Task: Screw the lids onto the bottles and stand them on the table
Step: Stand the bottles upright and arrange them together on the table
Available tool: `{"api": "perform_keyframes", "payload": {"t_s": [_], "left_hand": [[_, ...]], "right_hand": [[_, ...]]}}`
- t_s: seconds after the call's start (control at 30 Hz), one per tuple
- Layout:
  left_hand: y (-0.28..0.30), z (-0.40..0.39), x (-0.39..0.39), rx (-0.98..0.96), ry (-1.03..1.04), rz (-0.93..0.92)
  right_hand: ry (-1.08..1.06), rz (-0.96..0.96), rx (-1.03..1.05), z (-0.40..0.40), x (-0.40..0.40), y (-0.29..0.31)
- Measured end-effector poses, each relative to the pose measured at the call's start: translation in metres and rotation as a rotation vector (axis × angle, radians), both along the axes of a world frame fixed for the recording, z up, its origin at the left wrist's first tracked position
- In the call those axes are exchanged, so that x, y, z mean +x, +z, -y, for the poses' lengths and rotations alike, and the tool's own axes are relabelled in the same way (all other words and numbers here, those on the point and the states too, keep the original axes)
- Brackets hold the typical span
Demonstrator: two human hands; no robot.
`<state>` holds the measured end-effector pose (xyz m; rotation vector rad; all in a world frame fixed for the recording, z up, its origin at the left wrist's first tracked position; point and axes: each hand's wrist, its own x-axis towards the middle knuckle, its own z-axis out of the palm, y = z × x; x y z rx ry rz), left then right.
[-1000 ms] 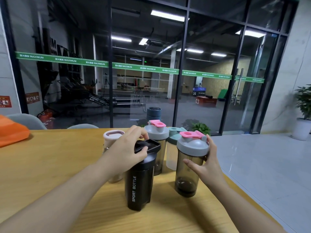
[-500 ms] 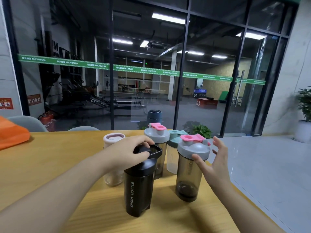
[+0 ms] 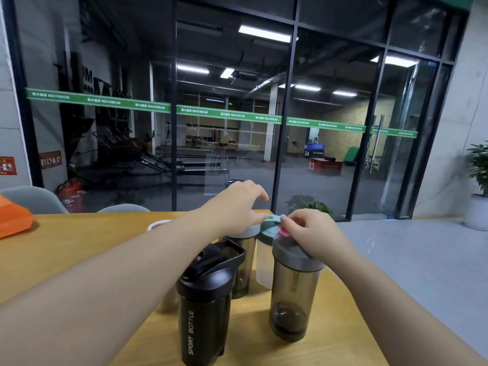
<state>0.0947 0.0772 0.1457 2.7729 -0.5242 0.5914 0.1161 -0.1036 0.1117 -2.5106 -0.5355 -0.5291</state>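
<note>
Big glass wall (image 3: 237, 114) with a green MAXIMUM strip fills the far side, dim gym behind it. The wooden table (image 3: 66, 247) takes up the near left, its right corner running toward grey floor.

On it, nearest, a black bottle (image 3: 203, 307) marked SPORT BOTTLE, lid on. Right of that, a smoky bottle (image 3: 293, 294) with a grey lid. Behind sit another smoky bottle (image 3: 244, 262) and a clear bottle (image 3: 264, 260) with a teal lid, both half hidden.

The left hand (image 3: 237, 204) reaches over the far bottles, fingers curled; can't tell if it grips anything. The right hand (image 3: 314, 233) rests on the grey lid, fingertips pinching its pink flip cap (image 3: 282, 231).

A pale cup (image 3: 158, 225) is mostly hidden behind the left forearm.
</note>
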Motion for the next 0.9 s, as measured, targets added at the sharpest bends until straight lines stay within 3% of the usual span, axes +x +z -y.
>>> {"api": "perform_keyframes", "payload": {"t_s": [0.1,0.27,0.5,0.67,0.9], "left_hand": [[0.008,0.011,0.026,0.053,0.03,-0.067],[0.014,0.027,0.062,0.217,0.075,-0.256],[0.005,0.048,0.084,0.403,0.205,-0.338],[-0.001,0.053,0.09,0.433,0.197,-0.345],[-0.003,0.047,0.094,0.325,0.152,-0.317]], "right_hand": [[0.002,-0.092,-0.039,-0.001,0.004,0.006],[0.045,-0.192,0.064,0.0,0.01,0.009],[0.076,-0.21,0.146,0.001,0.015,0.001],[0.087,-0.2,0.141,0.003,0.019,-0.001],[0.102,-0.195,0.156,0.004,0.019,-0.002]]}}
